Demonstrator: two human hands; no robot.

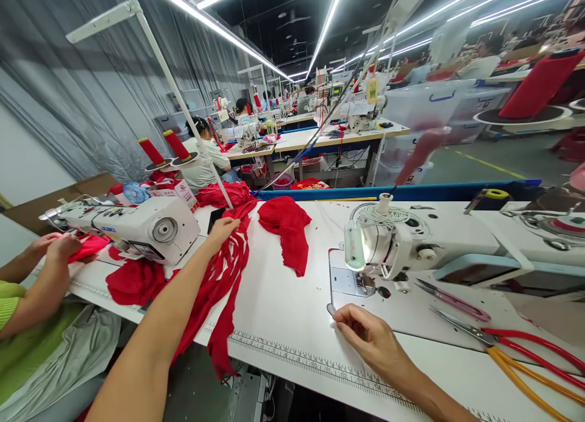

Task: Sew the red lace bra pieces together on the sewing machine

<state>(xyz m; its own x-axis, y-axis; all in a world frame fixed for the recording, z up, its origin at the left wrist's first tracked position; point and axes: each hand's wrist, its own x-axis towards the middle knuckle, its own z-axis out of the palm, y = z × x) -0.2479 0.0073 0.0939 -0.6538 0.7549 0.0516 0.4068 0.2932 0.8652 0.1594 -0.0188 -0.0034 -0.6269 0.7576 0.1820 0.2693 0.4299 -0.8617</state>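
My left hand [223, 232] reaches across to a heap of red fabric strips [228, 269] that hangs over the table's front edge. Its fingers are closed on the red fabric at the top of the heap. My right hand [377, 343] rests on the white table by the front left corner of a sewing machine's bed plate [342, 280]. Thumb and forefinger are pinched near a small grey tab [331, 310]; whether they hold anything is too small to tell. A folded red fabric piece [287, 227] lies between my hands, touched by neither.
Right of my right hand lie red-and-orange-handled scissors [487, 336] and pink thread snips [457, 301]. The machine head [388, 239] stands behind. At left, a co-worker's hands [61, 246] hold red fabric beside another sewing machine [137, 224]. A printed ruler [315, 364] runs along the front edge.
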